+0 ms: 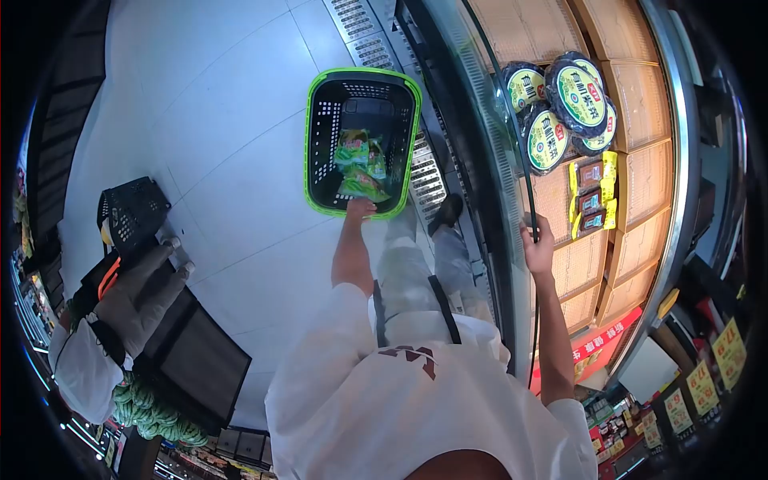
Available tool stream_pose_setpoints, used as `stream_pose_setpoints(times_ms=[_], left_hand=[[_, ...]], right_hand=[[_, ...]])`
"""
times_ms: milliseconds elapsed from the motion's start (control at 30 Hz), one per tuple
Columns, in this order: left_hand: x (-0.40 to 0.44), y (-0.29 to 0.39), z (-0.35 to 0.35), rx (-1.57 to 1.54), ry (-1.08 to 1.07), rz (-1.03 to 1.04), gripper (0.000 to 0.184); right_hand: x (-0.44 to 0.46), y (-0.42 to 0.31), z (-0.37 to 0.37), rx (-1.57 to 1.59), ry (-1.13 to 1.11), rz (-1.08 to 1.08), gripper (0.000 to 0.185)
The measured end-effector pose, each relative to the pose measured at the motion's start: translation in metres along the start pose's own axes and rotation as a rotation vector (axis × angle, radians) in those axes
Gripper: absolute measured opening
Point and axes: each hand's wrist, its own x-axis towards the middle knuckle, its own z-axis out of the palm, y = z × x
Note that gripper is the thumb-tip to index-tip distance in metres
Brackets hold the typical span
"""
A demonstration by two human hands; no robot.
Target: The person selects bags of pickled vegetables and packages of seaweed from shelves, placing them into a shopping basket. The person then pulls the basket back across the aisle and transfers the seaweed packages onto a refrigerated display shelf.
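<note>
A black shopping basket [324, 120] with a bright green rim is in front of me, above the floor. Several green-and-clear packets [362, 166] lie inside it. The fingers of my left hand [361, 210] are curled over the near rim of the basket. At the display case on the right, my right hand [538, 238] is closed around the dark edge of the glass panel [524, 160]. Beyond that hand, several yellow-and-brown packs [592, 197] sit in a column on the tan shelf. Farther up are round dark packages [578, 98] with green-and-white labels, partly stacked.
Tan slotted shelf trays [640, 104] line the case. A person [132, 320] stands at the left near another black basket [134, 212] and a dark stand [192, 352]. Metal floor grates [428, 172] run beside the case. Yellow price signs [702, 386] stand at lower right.
</note>
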Motion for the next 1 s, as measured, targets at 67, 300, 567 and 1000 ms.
stream_pose_setpoints(times_ms=[67,300,567,1000], left_hand=[[-0.013,-0.023,0.004,0.167,-0.042,-0.094,0.034],[0.069,-0.077,-0.001,0.915,0.088,0.245,0.027],[-0.01,-0.052,-0.001,1.802,0.265,0.416,0.038],[-0.114,-0.011,-0.041,1.773,-0.001,0.788,0.044]], right_hand=[[-0.002,-0.002,-0.003,-0.001,-0.003,0.009,0.031],[0.003,-0.007,0.0,0.02,-0.027,0.003,0.03],[0.002,-0.019,-0.001,0.019,-0.06,0.066,0.029],[0.002,-0.01,-0.004,-0.036,-0.053,0.048,0.03]])
